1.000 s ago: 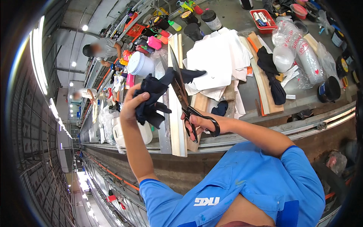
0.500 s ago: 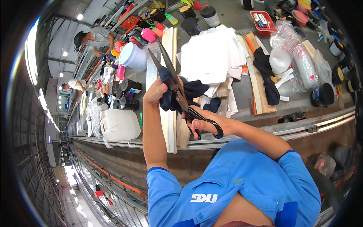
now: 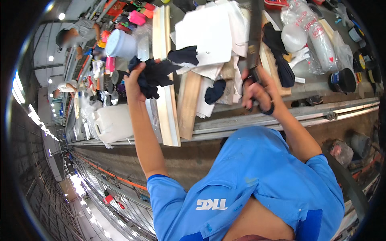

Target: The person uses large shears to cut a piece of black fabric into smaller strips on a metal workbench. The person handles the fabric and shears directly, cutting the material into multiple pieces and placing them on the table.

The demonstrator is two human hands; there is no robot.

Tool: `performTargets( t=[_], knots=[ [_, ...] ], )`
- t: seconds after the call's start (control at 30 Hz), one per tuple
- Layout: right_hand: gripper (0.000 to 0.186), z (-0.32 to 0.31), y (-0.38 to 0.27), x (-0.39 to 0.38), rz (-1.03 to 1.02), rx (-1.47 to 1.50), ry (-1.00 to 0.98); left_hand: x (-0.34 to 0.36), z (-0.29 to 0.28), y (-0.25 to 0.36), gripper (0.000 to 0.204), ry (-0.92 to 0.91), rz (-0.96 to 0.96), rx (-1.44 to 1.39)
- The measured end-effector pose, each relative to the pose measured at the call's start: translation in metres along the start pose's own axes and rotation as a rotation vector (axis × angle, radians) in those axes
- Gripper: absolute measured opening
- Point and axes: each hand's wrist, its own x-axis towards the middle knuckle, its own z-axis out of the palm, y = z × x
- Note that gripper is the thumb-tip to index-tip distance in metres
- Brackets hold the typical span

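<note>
My left hand (image 3: pixel 136 82) grips a bunched dark navy cloth (image 3: pixel 155 76) above the wooden strips on the left. A smaller dark cloth piece (image 3: pixel 184 55) shows just right of that bunch, over the edge of the white sheets (image 3: pixel 205 34); I cannot tell whether it is joined to the bunch. Well to the right, my right hand (image 3: pixel 259 94) has its fingers in the handles of large black scissors (image 3: pixel 254 36). Their blades point away from me, blurred and seemingly together. Another small dark cloth piece (image 3: pixel 215 91) lies on the bench between my hands.
Wooden strips (image 3: pixel 187 106) lie beside the paper stack. At left stand a white jerrycan (image 3: pixel 114 122) and a pale blue bucket (image 3: pixel 120 43). To the right are black cloth (image 3: pixel 277 52), plastic-wrapped cups (image 3: pixel 321 48) and a black jar (image 3: pixel 342 80). Two people work at far left.
The scissors have come away from the cloth, and my right hand has moved right with them. My left hand has shifted left and slightly away from me, still holding the bunched cloth.
</note>
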Motion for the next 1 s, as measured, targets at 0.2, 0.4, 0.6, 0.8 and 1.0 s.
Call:
performTargets(
  t=[0.2, 0.4, 0.6, 0.8, 1.0],
  knots=[
    [0.04, -0.063, 0.026, -0.057, 0.022, -0.011, 0.284, 0.014, -0.037, -0.077, 0.041, -0.14, 0.196, 0.973],
    [0.041, -0.07, 0.041, -0.099, 0.152, 0.02, 0.447, 0.022, -0.031, -0.156, 0.039, -0.068, 0.066, 1.308],
    [0.038, -0.067, 0.035, -0.094, 0.138, -0.027, 0.408, 0.068, 0.001, -0.124, 0.064, -0.04, 0.449, 0.975],
    [0.034, -0.067, 0.027, -0.093, 0.109, -0.11, 0.361, 0.053, 0.009, -0.158, 0.066, 0.192, 0.5, 1.021],
    [0.033, -0.06, 0.036, -0.101, 0.221, -0.07, 0.375, -0.024, -0.007, -0.286, 0.029, -0.076, 0.161, 1.128]
  ],
)
